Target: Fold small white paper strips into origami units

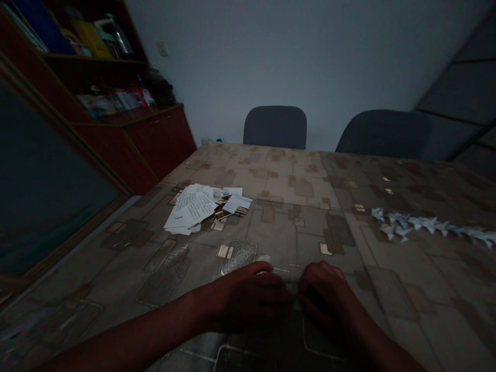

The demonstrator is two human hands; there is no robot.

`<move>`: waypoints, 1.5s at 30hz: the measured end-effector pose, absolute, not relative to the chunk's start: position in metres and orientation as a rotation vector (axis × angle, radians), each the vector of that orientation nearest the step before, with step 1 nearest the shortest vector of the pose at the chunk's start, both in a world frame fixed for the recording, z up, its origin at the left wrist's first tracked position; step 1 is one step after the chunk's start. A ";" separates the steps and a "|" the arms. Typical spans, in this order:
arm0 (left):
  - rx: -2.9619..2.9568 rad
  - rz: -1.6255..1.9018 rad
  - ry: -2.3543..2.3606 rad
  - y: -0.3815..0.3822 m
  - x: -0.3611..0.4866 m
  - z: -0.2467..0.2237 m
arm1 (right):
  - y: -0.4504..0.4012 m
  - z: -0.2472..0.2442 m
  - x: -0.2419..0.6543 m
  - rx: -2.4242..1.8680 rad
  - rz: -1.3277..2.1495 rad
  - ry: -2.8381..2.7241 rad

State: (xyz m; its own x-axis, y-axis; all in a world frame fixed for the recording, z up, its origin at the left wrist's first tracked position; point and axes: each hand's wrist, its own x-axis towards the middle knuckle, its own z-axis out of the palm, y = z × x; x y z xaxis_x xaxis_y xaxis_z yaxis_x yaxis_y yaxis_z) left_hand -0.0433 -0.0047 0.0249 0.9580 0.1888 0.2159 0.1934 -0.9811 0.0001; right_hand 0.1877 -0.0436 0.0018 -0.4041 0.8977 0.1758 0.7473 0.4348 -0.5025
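L hand (253,299) + R hand (325,292) nearly meeting — fingers curled, hands block view, can't tell grip | paper pile (194,206) ahead-L of fingers | folded-paper row (425,224) well off ahead-R | chair (275,126) + 2nd chair (387,133) far ahead, past tablecloth (279,219) | cabinet (160,144) far ahead-L

Pale piece (293,290): small, blurred, mostly hidden, outline unclear
Place: between the fingertips of left hand (256,294) and right hand (327,289)

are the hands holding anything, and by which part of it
It cannot be told: the left hand and right hand are close together, fingers curled, but too dark and blurred to settle whether anything is held.
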 end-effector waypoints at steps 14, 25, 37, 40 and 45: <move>-3.128 -0.398 -0.289 -0.011 -0.045 0.017 | -0.044 0.006 0.185 -1.407 0.474 -2.274; -3.087 -0.443 -0.344 -0.013 -0.042 0.011 | -0.043 0.002 0.185 -1.407 0.413 -2.278; -3.116 -0.524 -0.512 -0.020 -0.034 0.002 | -0.042 0.000 0.199 -1.400 0.524 -2.215; -3.114 -0.527 -0.519 -0.020 -0.033 -0.001 | -0.045 0.001 0.200 -1.422 0.543 -2.151; -3.129 -0.534 -0.549 -0.020 -0.033 -0.003 | -0.047 -0.009 0.194 -1.495 0.342 -2.133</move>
State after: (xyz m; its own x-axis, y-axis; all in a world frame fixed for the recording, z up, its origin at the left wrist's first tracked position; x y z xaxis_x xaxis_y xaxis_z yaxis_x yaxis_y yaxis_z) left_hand -0.0328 -0.0204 -0.0028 0.8870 0.3438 0.3082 0.3174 -0.9388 0.1339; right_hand 0.1935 -0.0465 -0.0088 -0.2648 0.9283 0.2611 0.8002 0.3627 -0.4777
